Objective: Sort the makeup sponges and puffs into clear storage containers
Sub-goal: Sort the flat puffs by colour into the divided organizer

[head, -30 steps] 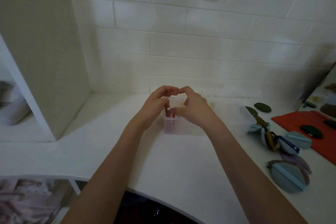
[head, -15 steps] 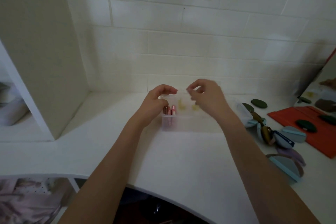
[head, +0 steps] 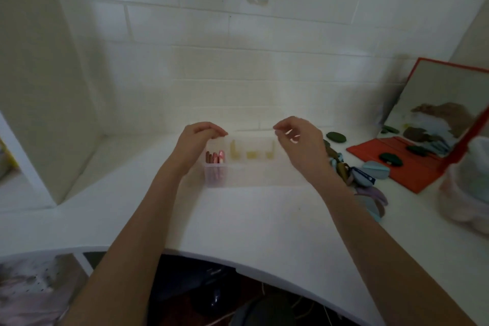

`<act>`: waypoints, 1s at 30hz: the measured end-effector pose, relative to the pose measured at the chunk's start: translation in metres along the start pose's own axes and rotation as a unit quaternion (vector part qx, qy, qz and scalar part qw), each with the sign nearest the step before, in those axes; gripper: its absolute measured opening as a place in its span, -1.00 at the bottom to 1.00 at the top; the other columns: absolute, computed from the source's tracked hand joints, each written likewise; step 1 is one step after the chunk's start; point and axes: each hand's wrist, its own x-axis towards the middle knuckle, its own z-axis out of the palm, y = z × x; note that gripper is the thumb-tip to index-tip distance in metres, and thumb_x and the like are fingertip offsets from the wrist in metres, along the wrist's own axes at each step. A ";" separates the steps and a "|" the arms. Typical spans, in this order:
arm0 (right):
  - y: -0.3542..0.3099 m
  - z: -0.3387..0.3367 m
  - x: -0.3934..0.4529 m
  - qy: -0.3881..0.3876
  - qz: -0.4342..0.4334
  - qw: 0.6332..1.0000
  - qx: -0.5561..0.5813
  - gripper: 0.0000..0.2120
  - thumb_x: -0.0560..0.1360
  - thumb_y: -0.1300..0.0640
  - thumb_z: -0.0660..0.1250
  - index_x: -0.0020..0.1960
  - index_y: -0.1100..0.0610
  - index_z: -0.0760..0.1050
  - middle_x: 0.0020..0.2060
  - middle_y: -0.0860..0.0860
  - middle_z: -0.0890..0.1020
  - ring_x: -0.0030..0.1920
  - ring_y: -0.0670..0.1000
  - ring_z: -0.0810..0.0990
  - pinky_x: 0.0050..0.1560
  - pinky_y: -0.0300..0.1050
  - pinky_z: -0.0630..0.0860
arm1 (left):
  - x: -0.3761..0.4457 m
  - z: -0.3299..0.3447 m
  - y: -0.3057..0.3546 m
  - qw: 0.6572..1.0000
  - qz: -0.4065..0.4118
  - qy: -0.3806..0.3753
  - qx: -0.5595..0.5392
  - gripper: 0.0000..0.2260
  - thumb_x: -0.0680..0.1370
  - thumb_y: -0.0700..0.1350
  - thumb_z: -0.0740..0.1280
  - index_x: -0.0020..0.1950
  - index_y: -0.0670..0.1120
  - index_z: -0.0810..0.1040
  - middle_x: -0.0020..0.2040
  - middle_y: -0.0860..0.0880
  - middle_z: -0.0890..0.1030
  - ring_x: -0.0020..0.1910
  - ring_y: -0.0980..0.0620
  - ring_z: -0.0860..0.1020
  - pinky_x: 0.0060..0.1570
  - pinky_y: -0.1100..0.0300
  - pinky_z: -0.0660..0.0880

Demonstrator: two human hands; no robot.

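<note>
Since a second ago, hands parted: right hand (head: 299,144) now off to container's right end, fingers curled, holding nothing. Left hand (head: 197,141) curled at clear container (head: 239,167) left rim; grasp unclear. Puffs (head: 352,174) lie just right, nearest right hand.

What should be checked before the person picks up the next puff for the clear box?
1. Box upright on the counter: ok.
2. Free compartments: ok; only the left end holds pink and brown pieces, and the rest looks mostly bare.
3. Right hand free to reach: cannot tell; its fingers are curled, and whether they pinch anything is unclear.
4. Left hand steadying the box: cannot tell; its fingertips curl at the left rim, but contact is unclear.
5. Puffs within reach: ok; a pile lies just right of the box.
6. Path to the pile unblocked: ok.
</note>
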 end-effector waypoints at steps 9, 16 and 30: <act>0.056 -0.086 -0.012 0.006 0.197 0.979 0.050 -0.80 0.51 0.33 0.25 0.07 0.11 0.48 -0.12 0.11 0.67 -0.19 0.03 0.65 -0.25 -0.22 0.54 | 0.001 0.055 0.039 0.896 0.028 -0.049 0.440 -0.79 0.52 -0.07 0.24 0.11 0.08 0.55 0.17 0.07 0.56 0.25 0.00 0.45 0.42 -0.19 0.00; 0.085 -0.115 -0.033 0.027 0.271 0.961 0.054 -0.75 0.51 0.45 0.16 0.07 0.21 0.48 -0.02 0.12 0.63 -0.08 0.01 0.58 -0.45 -0.37 0.50 | -0.030 0.157 0.068 0.870 0.194 -0.129 0.435 -0.74 0.54 -0.17 0.21 0.19 0.03 0.51 0.21 0.02 0.53 0.31 0.03 0.39 0.47 -0.02 -0.11; 0.121 -0.114 -0.052 -0.117 0.208 0.966 -0.100 -0.60 0.39 0.20 0.40 0.22 0.07 0.51 0.06 0.01 0.58 0.06 -0.06 0.50 -0.02 -0.39 0.38 | -0.035 0.242 0.065 0.703 0.281 -0.249 0.603 -0.72 0.61 -0.12 0.15 0.31 -0.10 0.39 0.27 -0.09 0.48 0.26 -0.11 0.42 0.06 0.09 0.37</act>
